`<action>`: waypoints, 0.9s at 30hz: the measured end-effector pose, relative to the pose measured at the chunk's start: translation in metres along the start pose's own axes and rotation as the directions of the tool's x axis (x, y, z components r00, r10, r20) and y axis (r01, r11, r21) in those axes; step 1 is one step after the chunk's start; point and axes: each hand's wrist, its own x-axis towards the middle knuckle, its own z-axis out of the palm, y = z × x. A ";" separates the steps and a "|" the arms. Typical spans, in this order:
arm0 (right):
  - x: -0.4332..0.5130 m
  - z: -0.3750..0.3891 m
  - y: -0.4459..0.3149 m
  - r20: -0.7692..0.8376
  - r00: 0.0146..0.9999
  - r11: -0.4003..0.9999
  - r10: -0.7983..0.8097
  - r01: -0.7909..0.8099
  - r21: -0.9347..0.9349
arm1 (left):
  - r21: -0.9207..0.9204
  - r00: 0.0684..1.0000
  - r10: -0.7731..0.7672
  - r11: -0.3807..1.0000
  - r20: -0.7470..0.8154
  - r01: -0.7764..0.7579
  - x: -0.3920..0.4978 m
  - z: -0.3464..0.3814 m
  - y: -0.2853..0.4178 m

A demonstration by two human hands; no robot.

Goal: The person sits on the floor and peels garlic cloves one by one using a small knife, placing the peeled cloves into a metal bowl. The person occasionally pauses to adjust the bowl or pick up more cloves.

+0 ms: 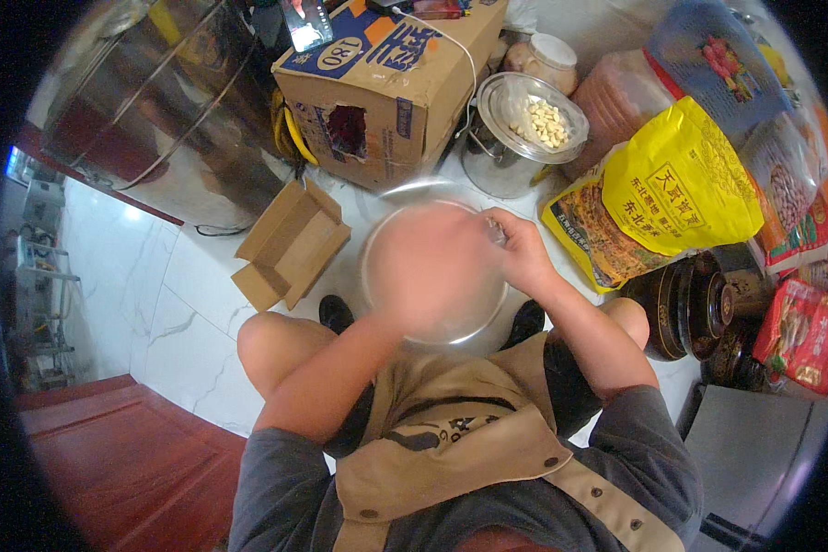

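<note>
A round metal vessel (455,338) rests on the floor between my feet. A soft blur covers most of its inside, so I cannot tell its contents. My left hand (417,276) reaches over the vessel and is lost in the blur. Its fingers, and anything in them, are hidden. At the vessel's right rim, my right hand (526,254) has its fingers closed around a small shiny object (497,233). Whether this is a handle of the vessel or a separate piece cannot be told.
Left stands an open cardboard box (297,248); ahead, a large carton (359,138) bears a phone (306,26). Peeled garlic cloves (548,124) lie on a lidded steel pot (500,165). To the right are a yellow bag (662,196) and dark glazed jars (679,307).
</note>
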 end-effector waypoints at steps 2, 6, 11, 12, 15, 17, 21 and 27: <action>-0.002 0.001 0.000 -0.008 1.000 0.999 0.001 0.000 0.035 | -0.142 0.998 -0.044 0.989 -0.048 0.037 -0.002 0.000 0.000; -0.005 0.009 0.000 -0.014 1.000 0.988 0.020 -0.018 0.152 | 0.156 0.995 0.012 0.988 -0.097 0.004 -0.004 -0.003 0.009; -0.009 0.019 0.001 0.093 0.964 0.779 0.249 -0.256 0.572 | 0.184 0.994 -0.046 0.981 -0.098 0.064 -0.002 -0.011 0.036; -0.010 0.020 0.000 0.100 0.960 0.743 0.262 -0.266 0.615 | 0.166 0.992 -0.049 0.984 -0.119 0.069 -0.001 -0.012 0.041; -0.011 0.018 -0.003 0.111 0.955 0.684 0.274 -0.275 0.676 | 0.040 0.970 -0.187 0.980 -0.159 0.195 0.001 -0.012 0.052; -0.012 0.015 -0.006 0.101 0.961 0.700 0.256 -0.257 0.666 | 0.055 0.966 -0.172 0.981 -0.194 0.185 0.001 -0.012 0.056; -0.013 0.007 -0.011 0.045 0.979 0.790 0.197 -0.186 0.584 | 0.372 0.942 0.237 0.918 -0.238 -0.137 0.002 -0.012 0.057; -0.013 -0.003 -0.012 -0.001 0.991 0.855 0.136 -0.117 0.505 | 0.353 0.913 0.328 0.907 -0.244 -0.231 0.006 -0.013 0.053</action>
